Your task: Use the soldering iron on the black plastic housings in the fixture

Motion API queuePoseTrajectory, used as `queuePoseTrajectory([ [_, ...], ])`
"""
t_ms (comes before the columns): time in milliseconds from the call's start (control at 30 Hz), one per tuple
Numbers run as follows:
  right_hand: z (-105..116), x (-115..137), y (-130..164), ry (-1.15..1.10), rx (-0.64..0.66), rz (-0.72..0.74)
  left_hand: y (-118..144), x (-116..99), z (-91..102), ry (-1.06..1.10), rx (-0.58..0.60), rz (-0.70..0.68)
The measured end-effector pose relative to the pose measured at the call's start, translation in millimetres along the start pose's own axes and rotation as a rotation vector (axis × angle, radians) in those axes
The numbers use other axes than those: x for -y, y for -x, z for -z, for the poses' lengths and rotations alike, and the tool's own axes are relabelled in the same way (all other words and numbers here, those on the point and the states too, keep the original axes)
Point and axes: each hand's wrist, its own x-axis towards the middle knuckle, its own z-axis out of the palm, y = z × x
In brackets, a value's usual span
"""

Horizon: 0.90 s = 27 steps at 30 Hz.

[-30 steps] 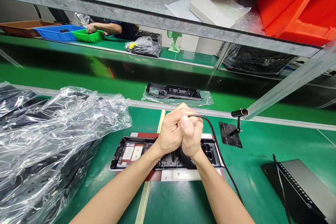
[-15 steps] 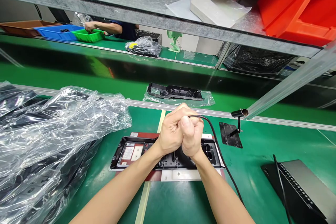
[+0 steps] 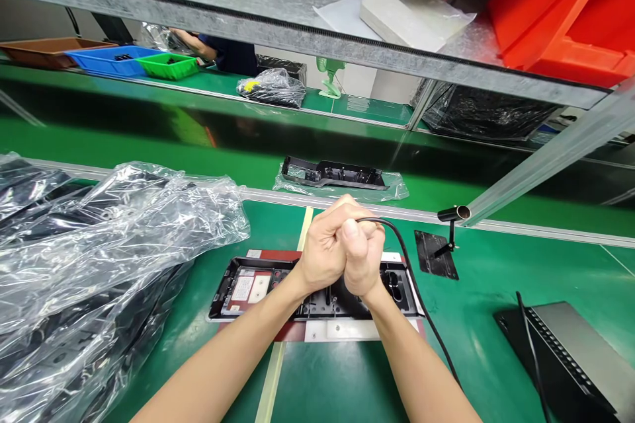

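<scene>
My left hand [image 3: 326, 241] and my right hand [image 3: 363, 254] are closed in fists pressed against each other. A black cable [image 3: 405, 254] runs into the grip by my thumbs, then loops right and down past my right forearm. The cable's end is hidden in my fingers. Beneath my hands lies a long black plastic housing [image 3: 317, 310], its open side up, partly covered by my fists and forearms. It rests in a red and white fixture [image 3: 347, 330] on the green bench.
Bagged black parts [image 3: 119, 244] fill the left side. Behind sits another black housing [image 3: 335, 175] on plastic. Rightward are a small stand with a metal tube [image 3: 449, 238] and a dark metal panel [image 3: 560, 357]. A shelf [image 3: 223, 16] with a red bin [image 3: 555, 20] hangs overhead. A co-worker's arm [image 3: 198, 46] shows behind.
My hands and the cable look nearly still. Across the bench, the co-worker's hand has lifted away from the green tray, up toward the clear plastic.
</scene>
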Motion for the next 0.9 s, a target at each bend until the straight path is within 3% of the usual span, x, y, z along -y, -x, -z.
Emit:
queuePoseTrajectory([
  [900, 0.2, -1.8, 4.1, -0.002, -0.007, -0.107, 1.4, 2.9, 1.1, -0.004, 0.002, -0.049],
])
